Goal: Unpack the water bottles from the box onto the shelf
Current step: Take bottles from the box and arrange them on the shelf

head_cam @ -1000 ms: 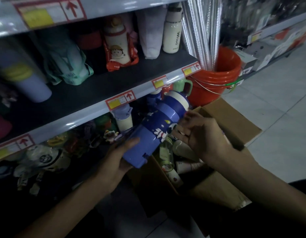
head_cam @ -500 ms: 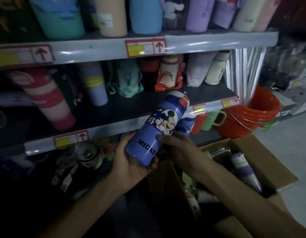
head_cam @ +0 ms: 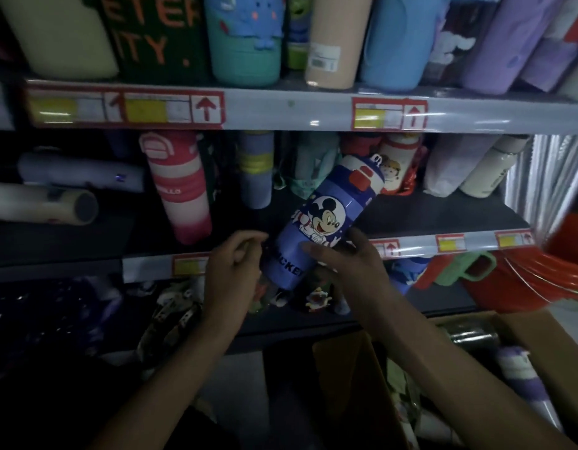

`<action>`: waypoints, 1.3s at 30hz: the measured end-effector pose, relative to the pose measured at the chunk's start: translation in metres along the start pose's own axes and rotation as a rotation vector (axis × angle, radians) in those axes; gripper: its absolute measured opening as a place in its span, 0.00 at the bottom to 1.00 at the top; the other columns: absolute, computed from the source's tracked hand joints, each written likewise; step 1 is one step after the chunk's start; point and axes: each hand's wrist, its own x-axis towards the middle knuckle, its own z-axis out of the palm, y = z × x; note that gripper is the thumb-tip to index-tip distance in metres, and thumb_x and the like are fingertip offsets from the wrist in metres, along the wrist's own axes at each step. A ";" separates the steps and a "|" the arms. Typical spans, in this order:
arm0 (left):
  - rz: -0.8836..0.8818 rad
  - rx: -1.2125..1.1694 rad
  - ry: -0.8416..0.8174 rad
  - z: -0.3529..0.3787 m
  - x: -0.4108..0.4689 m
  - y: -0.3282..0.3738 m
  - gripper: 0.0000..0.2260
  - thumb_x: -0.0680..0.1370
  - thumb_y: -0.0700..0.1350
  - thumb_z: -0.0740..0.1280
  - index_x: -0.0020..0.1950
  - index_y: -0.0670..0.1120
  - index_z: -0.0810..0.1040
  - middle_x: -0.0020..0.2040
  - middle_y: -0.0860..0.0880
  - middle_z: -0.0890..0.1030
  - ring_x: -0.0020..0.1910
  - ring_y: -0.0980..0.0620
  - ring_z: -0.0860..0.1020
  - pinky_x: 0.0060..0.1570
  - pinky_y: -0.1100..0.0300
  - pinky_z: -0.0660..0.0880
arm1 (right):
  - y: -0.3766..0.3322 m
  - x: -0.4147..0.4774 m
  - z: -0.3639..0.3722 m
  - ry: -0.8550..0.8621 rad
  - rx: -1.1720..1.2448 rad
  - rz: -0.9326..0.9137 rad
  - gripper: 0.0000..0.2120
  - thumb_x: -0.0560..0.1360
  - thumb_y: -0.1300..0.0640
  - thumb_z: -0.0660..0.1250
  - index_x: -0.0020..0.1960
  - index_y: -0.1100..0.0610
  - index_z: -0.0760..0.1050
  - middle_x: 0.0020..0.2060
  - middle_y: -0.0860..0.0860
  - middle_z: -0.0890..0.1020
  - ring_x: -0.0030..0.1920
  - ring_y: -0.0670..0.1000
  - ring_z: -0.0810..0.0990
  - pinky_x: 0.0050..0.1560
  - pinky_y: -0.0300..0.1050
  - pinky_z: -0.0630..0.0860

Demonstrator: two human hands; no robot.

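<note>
A blue Mickey bottle [head_cam: 323, 222] with a white and red lid is held tilted, lid up and to the right, in front of the middle shelf [head_cam: 443, 216]. My right hand [head_cam: 342, 264] grips its lower half from the right. My left hand [head_cam: 232, 267] sits at the bottle's lower left edge with its fingers curled; I cannot tell whether it grips. The cardboard box [head_cam: 547, 332] lies open at the bottom right. In it lie a purple bottle [head_cam: 521, 378] and a dark one [head_cam: 469, 332].
The middle shelf holds a pink striped bottle [head_cam: 180, 190], a lilac bottle [head_cam: 255, 170] and cream bottles [head_cam: 485, 170] along its back, with bare dark board in front. Large tumblers fill the top shelf [head_cam: 281, 108]. Orange buckets [head_cam: 567, 274] and a green mug [head_cam: 466, 267] stand to the right.
The blue bottle has risen from over the box to the middle shelf's height and turned more upright. My left hand has slid off its base to its side. The view has tilted upward.
</note>
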 end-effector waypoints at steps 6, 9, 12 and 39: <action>0.068 0.175 -0.033 -0.008 0.020 0.003 0.14 0.80 0.47 0.65 0.64 0.56 0.79 0.59 0.54 0.82 0.55 0.56 0.80 0.51 0.57 0.78 | 0.006 0.036 0.032 -0.024 -0.075 -0.152 0.29 0.69 0.61 0.81 0.67 0.57 0.74 0.58 0.53 0.85 0.57 0.55 0.84 0.57 0.57 0.82; 0.079 0.237 -0.019 -0.011 0.027 0.008 0.19 0.80 0.46 0.66 0.70 0.55 0.76 0.63 0.54 0.81 0.58 0.55 0.79 0.56 0.54 0.78 | 0.011 0.052 0.047 -0.023 -0.076 -0.176 0.33 0.65 0.57 0.82 0.67 0.58 0.75 0.58 0.54 0.85 0.57 0.57 0.84 0.57 0.60 0.82; 0.070 0.301 -0.029 -0.012 0.034 0.010 0.20 0.80 0.44 0.66 0.72 0.54 0.74 0.64 0.52 0.80 0.60 0.52 0.79 0.59 0.52 0.78 | 0.018 0.066 0.057 0.001 -0.108 -0.217 0.32 0.64 0.60 0.82 0.65 0.60 0.75 0.57 0.55 0.85 0.58 0.57 0.84 0.58 0.61 0.81; -0.077 0.244 -0.097 -0.008 0.072 -0.028 0.22 0.78 0.36 0.64 0.71 0.50 0.73 0.56 0.54 0.79 0.55 0.52 0.80 0.55 0.54 0.77 | 0.034 0.108 0.078 -0.003 -0.593 -0.432 0.35 0.62 0.46 0.79 0.68 0.47 0.73 0.56 0.55 0.82 0.58 0.55 0.81 0.55 0.57 0.82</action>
